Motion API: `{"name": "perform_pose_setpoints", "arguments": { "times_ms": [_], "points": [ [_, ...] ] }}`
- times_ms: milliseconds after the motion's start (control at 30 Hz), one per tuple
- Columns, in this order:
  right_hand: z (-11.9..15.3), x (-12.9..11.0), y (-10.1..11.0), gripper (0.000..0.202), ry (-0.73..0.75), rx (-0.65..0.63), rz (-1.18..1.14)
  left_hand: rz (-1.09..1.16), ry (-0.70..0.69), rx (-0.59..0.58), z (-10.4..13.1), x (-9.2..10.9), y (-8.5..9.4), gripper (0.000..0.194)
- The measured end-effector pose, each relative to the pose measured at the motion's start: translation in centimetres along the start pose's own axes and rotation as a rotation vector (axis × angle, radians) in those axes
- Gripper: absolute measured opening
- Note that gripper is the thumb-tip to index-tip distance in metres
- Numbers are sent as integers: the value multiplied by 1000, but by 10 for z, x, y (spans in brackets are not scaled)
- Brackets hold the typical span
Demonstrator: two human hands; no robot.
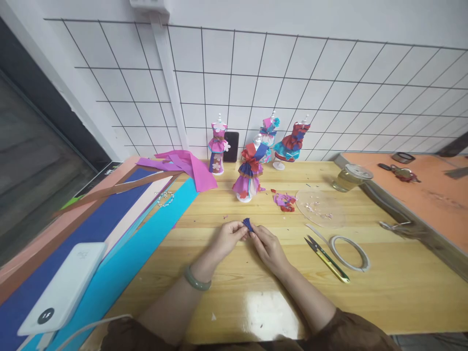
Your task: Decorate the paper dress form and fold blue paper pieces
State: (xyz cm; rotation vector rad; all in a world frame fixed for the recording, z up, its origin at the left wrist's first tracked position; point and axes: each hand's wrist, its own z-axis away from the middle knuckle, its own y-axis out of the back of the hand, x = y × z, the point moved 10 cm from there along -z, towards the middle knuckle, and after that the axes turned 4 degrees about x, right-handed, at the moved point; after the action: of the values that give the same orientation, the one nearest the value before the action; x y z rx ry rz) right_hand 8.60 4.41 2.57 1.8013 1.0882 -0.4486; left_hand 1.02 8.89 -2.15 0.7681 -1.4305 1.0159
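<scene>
Between both hands, above the middle of the wooden table (pixel 226 273), is a small pleated piece of dark blue paper (pixel 247 224). My left hand (pixel 231 237), with a green bangle on its wrist, pinches its left side. The fingers of my right hand (pixel 266 243) close on its right and lower edge. Just behind the hands stands a small dress form (pixel 247 180) in a red, blue and pink paper dress. Green-and-yellow snips (pixel 327 259) and a roll of white tape (pixel 350 253) lie to the right of my right hand.
Coloured paper strips (pixel 157 239) cover the left side, with a white power bank (pixel 64 287) on them. More dressed forms (pixel 292 141) and a phone (pixel 231 147) stand by the wall. Paper scraps (pixel 284 201), a clear dish (pixel 320 208) and a lidded cup (pixel 351 177) are at the right.
</scene>
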Motion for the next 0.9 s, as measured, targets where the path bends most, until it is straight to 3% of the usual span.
{"name": "perform_pose_setpoints", "arguments": {
  "times_ms": [300, 533, 900],
  "points": [
    [0, 0, 4, 35, 2, 49, 6, -61, 35, 56, 1, -6, 4, 22],
    [0, 6, 7, 33, -39, 74, 17, -74, -28, -7, 5, 2, -6, 23],
    [-1, 5, 1, 32, -61, 16, 23, -152, -5, 29, 3, -2, 1, 33]
  ]
}}
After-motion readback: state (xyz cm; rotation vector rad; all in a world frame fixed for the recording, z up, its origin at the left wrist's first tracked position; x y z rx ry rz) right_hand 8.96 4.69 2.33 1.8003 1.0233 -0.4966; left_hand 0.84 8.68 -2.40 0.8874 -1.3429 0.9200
